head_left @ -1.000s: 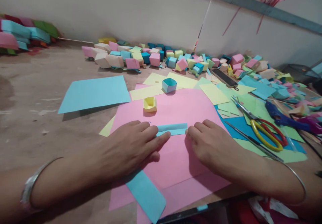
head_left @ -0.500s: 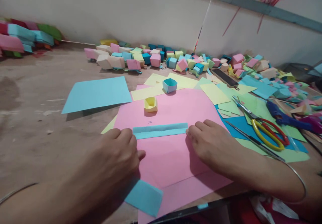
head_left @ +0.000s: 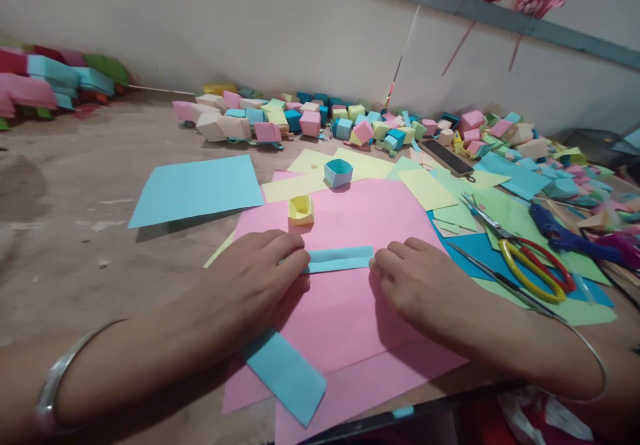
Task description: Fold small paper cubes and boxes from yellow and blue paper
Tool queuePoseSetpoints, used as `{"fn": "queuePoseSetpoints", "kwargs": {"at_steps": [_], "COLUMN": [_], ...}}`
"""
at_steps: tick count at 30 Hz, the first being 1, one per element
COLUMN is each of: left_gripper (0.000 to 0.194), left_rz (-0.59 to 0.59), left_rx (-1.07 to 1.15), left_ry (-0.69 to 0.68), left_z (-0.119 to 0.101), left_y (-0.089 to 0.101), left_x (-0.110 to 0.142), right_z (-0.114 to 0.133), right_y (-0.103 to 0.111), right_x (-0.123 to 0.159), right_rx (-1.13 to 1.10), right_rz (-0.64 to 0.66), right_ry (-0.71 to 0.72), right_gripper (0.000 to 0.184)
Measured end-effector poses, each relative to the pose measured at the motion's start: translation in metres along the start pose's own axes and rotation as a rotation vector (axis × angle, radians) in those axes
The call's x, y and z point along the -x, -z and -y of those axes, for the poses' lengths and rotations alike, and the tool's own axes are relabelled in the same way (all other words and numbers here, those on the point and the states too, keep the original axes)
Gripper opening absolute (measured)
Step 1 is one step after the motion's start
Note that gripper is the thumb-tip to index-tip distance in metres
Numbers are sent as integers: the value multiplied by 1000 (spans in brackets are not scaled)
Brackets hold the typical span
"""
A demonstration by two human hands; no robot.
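Observation:
A light-blue folded paper strip (head_left: 340, 258) lies crosswise on pink paper sheets (head_left: 345, 318). My left hand (head_left: 265, 265) covers the strip's left part, its curled fingers pressed onto it; the fingertips are partly hidden. At the right end, my right hand (head_left: 410, 278) grips the strip with bent fingers. Just beyond the strip sits a small yellow paper box (head_left: 301, 211), and farther back a small light-blue paper box (head_left: 339, 173). A second light-blue strip (head_left: 293, 381) rests slantwise near my left forearm.
Scissors (head_left: 530, 265) and a pointed metal tool (head_left: 493, 275) lie on coloured sheets at right, near a blue glue gun (head_left: 555, 228) and a phone (head_left: 447, 158). A blue sheet (head_left: 197, 190) is at left. Many folded paper pieces (head_left: 310, 123) line the wall.
My left hand has slid right along the strip, from its left end to nearer its middle, and now covers its left part. My right hand has stayed at the right end.

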State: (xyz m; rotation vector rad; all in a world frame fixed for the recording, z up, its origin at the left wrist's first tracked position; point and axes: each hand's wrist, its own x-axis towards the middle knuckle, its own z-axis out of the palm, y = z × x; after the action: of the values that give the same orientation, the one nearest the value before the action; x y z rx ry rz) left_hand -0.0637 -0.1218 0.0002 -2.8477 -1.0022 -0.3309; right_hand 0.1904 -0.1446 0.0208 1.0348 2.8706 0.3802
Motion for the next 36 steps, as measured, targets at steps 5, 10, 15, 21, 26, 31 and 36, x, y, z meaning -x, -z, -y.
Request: {"fn": "queuePoseSetpoints", "kwargs": {"at_steps": [5, 10, 15, 21, 26, 31, 36], "left_gripper": [14, 19, 25, 27, 23, 18, 16], "left_rz": [-42, -125, -184, -206, -144, -87, -45], "left_rx": [-87, -131, -186, -160, -50, 67, 93], "left_ry": [-95, -196, -244, -270, -238, -166, -134], "left_z": [3, 4, 1, -1, 0, -2, -3], "left_y": [0, 3, 6, 9, 9, 2, -1], "left_x": [2, 1, -2, -1, 1, 2, 1], "right_z": [-9, -15, -10, -6, -4, -3, -4], "right_y": [-9, -21, -19, -22, -28, -30, -27], "right_x": [-6, -16, -18, -20, -23, -23, -22], "right_rx": [-2, -53, -4, -42, -49, -28, -9], "right_rz": [-161, -219, -315, -388, -450, -466, -464], "right_ry": [-34, 44, 55, 63, 57, 60, 80], "right_gripper": [22, 21, 22, 24, 27, 26, 23]}}
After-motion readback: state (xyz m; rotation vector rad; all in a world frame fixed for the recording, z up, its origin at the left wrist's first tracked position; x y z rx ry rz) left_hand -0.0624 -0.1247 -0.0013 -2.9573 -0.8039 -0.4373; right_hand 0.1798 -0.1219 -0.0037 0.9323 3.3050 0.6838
